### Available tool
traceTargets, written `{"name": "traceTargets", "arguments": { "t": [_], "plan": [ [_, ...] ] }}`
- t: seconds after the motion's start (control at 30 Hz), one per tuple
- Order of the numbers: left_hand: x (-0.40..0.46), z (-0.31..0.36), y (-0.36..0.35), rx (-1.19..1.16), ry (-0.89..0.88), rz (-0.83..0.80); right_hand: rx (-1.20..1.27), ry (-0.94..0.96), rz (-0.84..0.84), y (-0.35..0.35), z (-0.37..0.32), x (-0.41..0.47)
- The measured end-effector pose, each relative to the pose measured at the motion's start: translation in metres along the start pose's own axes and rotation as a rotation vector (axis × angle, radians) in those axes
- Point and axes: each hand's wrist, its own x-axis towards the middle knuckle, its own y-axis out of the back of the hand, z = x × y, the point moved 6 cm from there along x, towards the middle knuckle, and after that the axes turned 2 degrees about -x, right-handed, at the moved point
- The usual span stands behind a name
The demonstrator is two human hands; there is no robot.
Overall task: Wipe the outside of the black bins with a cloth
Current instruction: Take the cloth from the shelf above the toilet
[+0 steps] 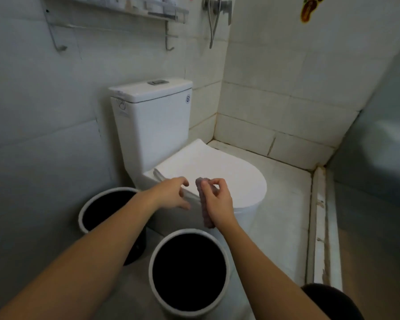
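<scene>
Mauve and folded into a narrow strip, the cloth hangs from my right hand, pinched between thumb and curled fingertips near its top, its lower end dangling in front of the toilet bowl at about 12 o'clock from the nearer bin. My left hand sits just beside it at 9 o'clock, fingers spread and loosely bent, gripping nothing, apart from the cloth. Below me I see two black bins with pale rims: the near bin stands on the floor at 6 o'clock from the hands, right under my right forearm, and the far bin stands at 8 o'clock, against the left wall and partly hidden by my left forearm. The closed toilet lid lies behind both hands, with the white cistern at 11 o'clock. A wire shelf hangs high on the wall, and a shower hose at 1 o'clock
</scene>
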Motion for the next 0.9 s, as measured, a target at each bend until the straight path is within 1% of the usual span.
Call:
{"name": "traceTargets", "arguments": {
  "t": [0.07, 0.17, 0.27, 0.4, 0.63, 0.8, 0.9],
  "plan": [
    [-0.012, -0.013, -0.045, 0.107, 0.040, -0.105, -0.109, 0.014, 0.070, 0.003, 0.025, -0.011],
    [-0.033, -0.028, -0.117, 0.179, 0.063, -0.242, -0.225, 0.009, 0.085, 0.005, 0.060, -0.029],
    [-0.049, -0.044, -0.175, 0.146, 0.114, -0.333, -0.329, 0.007, 0.086, 0.010, 0.086, -0.042],
    [-0.064, -0.056, -0.225, 0.063, 0.148, -0.362, -0.378, -0.036, 0.065, 0.017, 0.107, -0.056],
    [-0.083, -0.057, -0.275, 0.044, 0.120, -0.412, -0.457, -0.060, 0.048, 0.019, 0.118, -0.069],
    [-0.086, -0.054, -0.283, 0.129, 0.075, -0.388, -0.459, -0.081, 0.053, 0.024, 0.121, -0.072],
    [-0.086, -0.053, -0.284, 0.206, 0.010, -0.386, -0.468, -0.087, 0.045, 0.028, 0.122, -0.075]
  ]
}}
